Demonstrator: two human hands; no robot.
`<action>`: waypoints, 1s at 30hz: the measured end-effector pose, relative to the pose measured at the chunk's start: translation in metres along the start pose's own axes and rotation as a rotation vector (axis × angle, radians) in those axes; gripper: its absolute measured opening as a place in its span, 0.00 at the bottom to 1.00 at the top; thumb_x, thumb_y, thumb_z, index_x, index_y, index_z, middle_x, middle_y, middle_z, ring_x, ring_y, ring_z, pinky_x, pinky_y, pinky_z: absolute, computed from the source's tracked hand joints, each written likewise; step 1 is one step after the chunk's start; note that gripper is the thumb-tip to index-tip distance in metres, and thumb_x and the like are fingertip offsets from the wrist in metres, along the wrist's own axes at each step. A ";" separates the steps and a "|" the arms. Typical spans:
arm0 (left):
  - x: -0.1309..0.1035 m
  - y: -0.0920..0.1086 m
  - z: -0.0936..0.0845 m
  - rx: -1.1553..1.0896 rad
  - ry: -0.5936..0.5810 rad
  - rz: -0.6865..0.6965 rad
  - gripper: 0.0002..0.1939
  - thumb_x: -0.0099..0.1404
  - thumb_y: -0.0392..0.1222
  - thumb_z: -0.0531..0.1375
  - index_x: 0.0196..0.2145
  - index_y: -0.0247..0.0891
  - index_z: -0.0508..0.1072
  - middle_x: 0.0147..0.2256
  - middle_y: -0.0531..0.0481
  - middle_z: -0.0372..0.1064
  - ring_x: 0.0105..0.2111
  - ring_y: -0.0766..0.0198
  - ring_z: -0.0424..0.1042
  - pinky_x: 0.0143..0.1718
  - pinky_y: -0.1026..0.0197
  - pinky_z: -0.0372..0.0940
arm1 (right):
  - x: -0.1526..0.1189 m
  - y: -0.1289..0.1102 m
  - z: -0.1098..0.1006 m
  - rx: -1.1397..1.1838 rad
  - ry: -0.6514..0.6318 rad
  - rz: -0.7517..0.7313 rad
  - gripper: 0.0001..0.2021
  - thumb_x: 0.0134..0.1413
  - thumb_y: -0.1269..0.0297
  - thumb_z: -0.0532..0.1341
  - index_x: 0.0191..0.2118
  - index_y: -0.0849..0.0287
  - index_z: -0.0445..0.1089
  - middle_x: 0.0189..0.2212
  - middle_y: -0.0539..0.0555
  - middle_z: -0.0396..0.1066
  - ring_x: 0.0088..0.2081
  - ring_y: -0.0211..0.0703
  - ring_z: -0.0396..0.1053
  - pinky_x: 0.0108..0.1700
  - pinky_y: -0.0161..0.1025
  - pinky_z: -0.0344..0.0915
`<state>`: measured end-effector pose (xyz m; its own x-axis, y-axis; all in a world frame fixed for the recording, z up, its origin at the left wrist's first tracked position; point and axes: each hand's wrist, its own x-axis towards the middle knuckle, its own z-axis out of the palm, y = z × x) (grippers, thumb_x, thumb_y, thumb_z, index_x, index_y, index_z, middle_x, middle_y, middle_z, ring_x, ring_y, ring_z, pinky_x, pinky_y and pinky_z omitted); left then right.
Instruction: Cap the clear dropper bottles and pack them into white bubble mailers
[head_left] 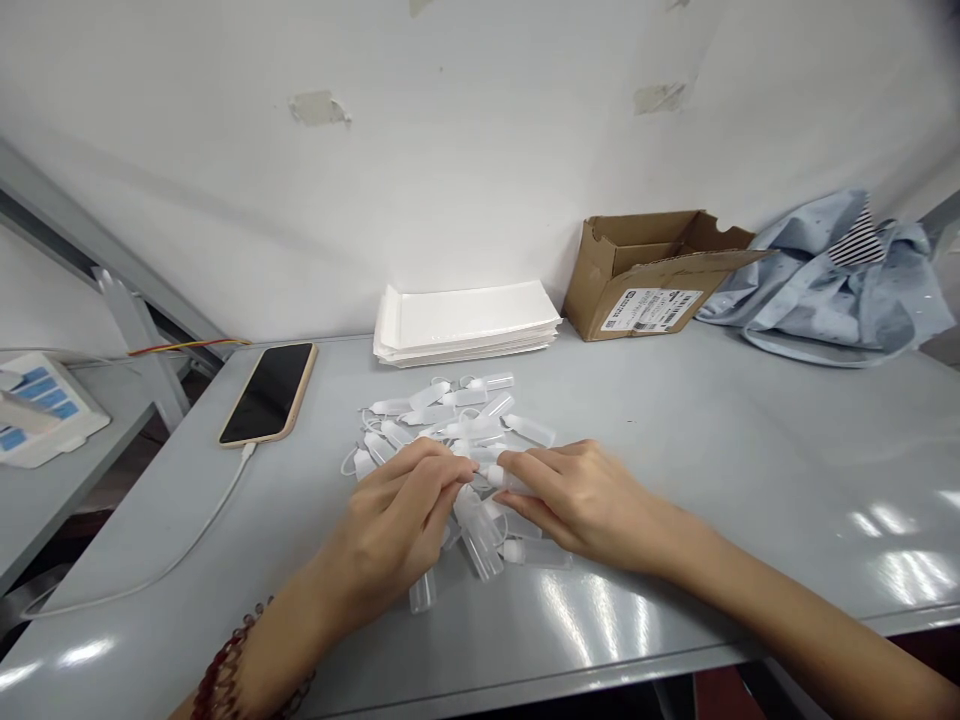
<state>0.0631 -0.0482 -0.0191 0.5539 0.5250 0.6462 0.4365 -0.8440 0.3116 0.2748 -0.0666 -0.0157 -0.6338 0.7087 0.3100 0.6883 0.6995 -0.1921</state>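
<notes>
Small translucent plastic squeeze bottles [480,535] lie in a loose pile on the grey table, several with thin looped straps at their caps. My right hand [589,495] is closed around one squeeze bottle [511,480], which lies on its side with its white top pointing left. Just left of that top, the fingertips of my left hand [409,510] are pinched together at its thin tip. Whatever sits between the left fingertips is hidden. Both hands are over the pile and cover part of it.
A stack of white trays [469,315] stands against the wall, beside an open cardboard box [645,285]. Light-blue cloth [832,290] is heaped at the right. A phone [268,393] lies at the left with its white charging cable [202,540] plugged in.
</notes>
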 end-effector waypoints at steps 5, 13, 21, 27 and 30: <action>-0.001 0.000 0.000 0.003 0.015 0.008 0.11 0.62 0.24 0.54 0.36 0.40 0.66 0.31 0.52 0.75 0.33 0.65 0.74 0.29 0.65 0.70 | 0.000 0.000 0.000 -0.009 0.007 -0.007 0.14 0.67 0.61 0.47 0.39 0.64 0.65 0.23 0.50 0.68 0.21 0.36 0.62 0.22 0.35 0.50; 0.005 -0.002 0.001 -0.036 0.049 -0.076 0.10 0.63 0.27 0.54 0.35 0.41 0.67 0.31 0.53 0.75 0.34 0.65 0.75 0.34 0.63 0.70 | 0.000 0.001 0.007 0.001 0.088 0.040 0.15 0.67 0.58 0.48 0.42 0.64 0.66 0.24 0.51 0.71 0.23 0.37 0.67 0.23 0.33 0.54; 0.013 -0.017 -0.013 0.164 0.138 -0.327 0.04 0.64 0.35 0.57 0.35 0.40 0.72 0.33 0.54 0.77 0.34 0.64 0.77 0.32 0.65 0.68 | 0.002 0.012 0.004 -0.015 0.145 0.096 0.18 0.66 0.56 0.49 0.49 0.66 0.65 0.25 0.53 0.73 0.21 0.37 0.67 0.24 0.33 0.56; 0.011 -0.028 -0.016 0.177 0.004 -0.477 0.04 0.64 0.38 0.57 0.34 0.39 0.72 0.34 0.50 0.77 0.34 0.60 0.77 0.29 0.62 0.68 | 0.001 0.020 0.002 -0.018 0.175 0.163 0.15 0.65 0.59 0.49 0.46 0.64 0.66 0.23 0.51 0.72 0.20 0.36 0.65 0.24 0.33 0.55; 0.010 -0.030 -0.015 0.176 0.005 -0.483 0.06 0.64 0.39 0.56 0.36 0.39 0.73 0.35 0.48 0.76 0.34 0.59 0.77 0.30 0.61 0.68 | 0.000 0.021 0.001 -0.013 0.172 0.176 0.14 0.65 0.60 0.49 0.45 0.64 0.67 0.23 0.52 0.72 0.20 0.36 0.65 0.24 0.33 0.55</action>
<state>0.0451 -0.0195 -0.0119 0.2559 0.8497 0.4611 0.7546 -0.4737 0.4541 0.2891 -0.0518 -0.0212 -0.4351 0.7925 0.4273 0.7879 0.5649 -0.2453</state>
